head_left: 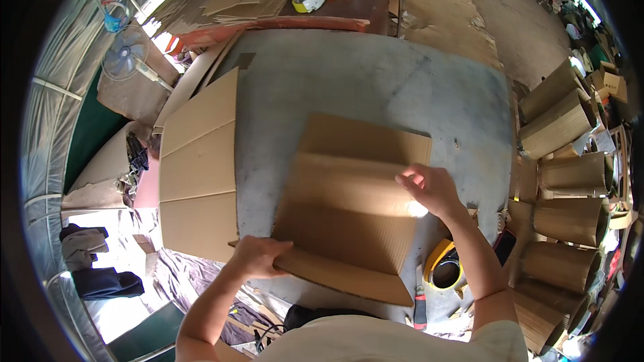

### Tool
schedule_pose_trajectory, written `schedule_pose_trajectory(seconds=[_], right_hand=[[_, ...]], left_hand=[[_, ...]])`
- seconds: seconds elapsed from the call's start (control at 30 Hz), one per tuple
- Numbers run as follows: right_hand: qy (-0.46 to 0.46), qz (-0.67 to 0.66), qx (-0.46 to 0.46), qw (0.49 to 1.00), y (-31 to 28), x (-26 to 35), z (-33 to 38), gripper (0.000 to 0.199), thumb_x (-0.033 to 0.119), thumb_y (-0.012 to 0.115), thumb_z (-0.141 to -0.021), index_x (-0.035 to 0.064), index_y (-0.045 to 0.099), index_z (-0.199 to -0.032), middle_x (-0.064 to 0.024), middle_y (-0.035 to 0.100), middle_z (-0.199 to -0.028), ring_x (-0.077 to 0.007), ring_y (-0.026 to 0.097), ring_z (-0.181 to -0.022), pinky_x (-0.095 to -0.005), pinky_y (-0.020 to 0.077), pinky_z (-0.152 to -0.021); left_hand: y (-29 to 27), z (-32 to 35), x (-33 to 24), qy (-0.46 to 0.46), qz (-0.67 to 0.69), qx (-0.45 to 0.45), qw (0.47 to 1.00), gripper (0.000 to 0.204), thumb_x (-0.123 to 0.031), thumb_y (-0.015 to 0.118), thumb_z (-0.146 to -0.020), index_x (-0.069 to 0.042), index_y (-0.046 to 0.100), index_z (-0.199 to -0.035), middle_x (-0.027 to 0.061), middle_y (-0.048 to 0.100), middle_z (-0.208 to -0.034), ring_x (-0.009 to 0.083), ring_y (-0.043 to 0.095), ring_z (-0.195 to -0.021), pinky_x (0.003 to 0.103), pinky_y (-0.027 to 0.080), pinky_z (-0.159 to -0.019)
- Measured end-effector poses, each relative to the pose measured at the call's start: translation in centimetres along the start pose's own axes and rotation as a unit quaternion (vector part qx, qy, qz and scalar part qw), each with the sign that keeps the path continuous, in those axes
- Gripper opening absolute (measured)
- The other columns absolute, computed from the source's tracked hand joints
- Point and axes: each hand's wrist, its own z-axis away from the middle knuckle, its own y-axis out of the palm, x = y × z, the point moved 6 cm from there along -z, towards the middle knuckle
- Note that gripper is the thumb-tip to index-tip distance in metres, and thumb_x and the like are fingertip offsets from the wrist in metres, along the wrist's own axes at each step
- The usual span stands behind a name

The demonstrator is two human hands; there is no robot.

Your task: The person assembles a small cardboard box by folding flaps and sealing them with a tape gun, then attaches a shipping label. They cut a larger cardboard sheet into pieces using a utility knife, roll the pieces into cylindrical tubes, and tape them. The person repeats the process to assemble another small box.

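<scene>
A creased brown cardboard sheet (349, 187) lies on the grey tabletop in front of me, its near flap (349, 277) bent upward. At the near left corner, my left hand (258, 256) is closed on the flap, thumb over the top; its other fingers are partly hidden. My right hand (429, 189) hovers at the sheet's right edge with loosely bent fingers apart and nothing visible in them. Beneath the right forearm sits a yellow and black tape dispenser (443, 265). Near it lies a knife with a red and black handle (420, 308).
Flat cardboard (198, 161) overhangs the left side of the grey table (376, 67). Folded cardboard pieces (567, 221) stand in a row along the right. Another tape dispenser (308, 0) rests on a brown table (369, 10) at the back. A fan (125, 55) stands far left.
</scene>
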Motion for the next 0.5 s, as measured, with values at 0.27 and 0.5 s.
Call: schedule_pose_trajectory(seconds=[0.27,0.5], right_hand=[[-0.022,0.293,-0.087,0.952,3.6,-11.4,-8.2,0.088,0.051,0.073,-0.059,0.0042,0.038,-0.125,-0.0135,0.046,-0.122,-0.0306,0.04,-0.117,-0.0387,0.0432,-0.088],[0.068,0.173,0.093,0.978,-1.3,-11.0,-9.0,0.07,0.052,0.078,-0.045,0.0034,0.062,-0.093,-0.0123,0.06,-0.091,-0.0264,0.057,-0.093,-0.036,0.0465,-0.076]], left_hand=[[-1.7,-1.6,-2.5,0.092,-0.077,-0.147,0.982,0.034,-0.025,0.071,-0.051,-0.015,0.063,-0.082,-0.0022,0.059,-0.065,0.0183,0.058,-0.064,0.035,0.045,-0.069],[0.0,-0.6,-2.0,0.056,-0.098,-0.241,0.964,0.023,-0.014,0.062,-0.047,-0.015,0.06,-0.069,-0.0012,0.052,-0.061,0.0174,0.053,-0.064,0.036,0.041,-0.08]])
